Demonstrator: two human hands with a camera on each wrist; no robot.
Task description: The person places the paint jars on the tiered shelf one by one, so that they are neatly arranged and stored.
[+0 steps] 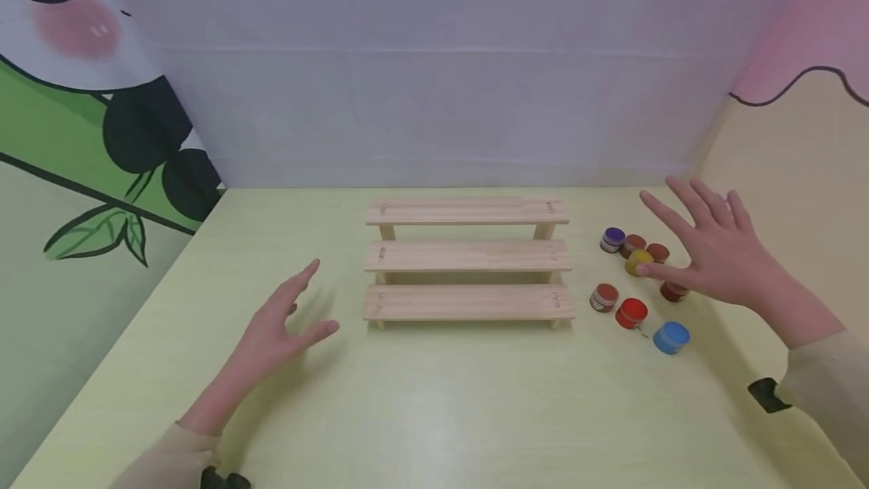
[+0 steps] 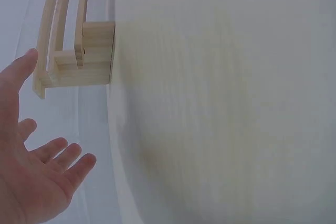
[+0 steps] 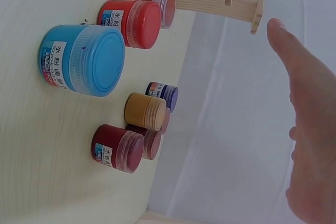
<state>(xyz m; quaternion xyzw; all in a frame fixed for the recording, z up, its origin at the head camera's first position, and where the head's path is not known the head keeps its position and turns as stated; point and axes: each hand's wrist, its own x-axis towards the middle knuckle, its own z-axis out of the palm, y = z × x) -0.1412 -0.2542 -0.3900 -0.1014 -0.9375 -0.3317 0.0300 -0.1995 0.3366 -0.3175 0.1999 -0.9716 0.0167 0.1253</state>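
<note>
My right hand (image 1: 723, 255) is held in the air with spread fingers over the far right of the table, holding nothing. Below and beside it stand several small gouache paint jars: a blue jar (image 3: 81, 60), a red jar (image 3: 129, 23), a yellow jar (image 3: 144, 111), a purple jar (image 1: 612, 239) and brownish-red ones such as the dark red jar (image 3: 117, 148). My left hand (image 1: 274, 330), fingers loosely extended, hovers empty to the left of a three-step wooden rack (image 1: 468, 256). In the left wrist view the rack's side (image 2: 84, 72) shows beyond the thumb.
The rack's three bare shelves stand mid-table, toward the back. A pale cloth backdrop (image 1: 434, 112) rises behind the table (image 1: 421, 406). Printed panels flank it, with a cartoon panel (image 1: 88, 134) on the left and a pink and beige panel (image 1: 801, 172) on the right.
</note>
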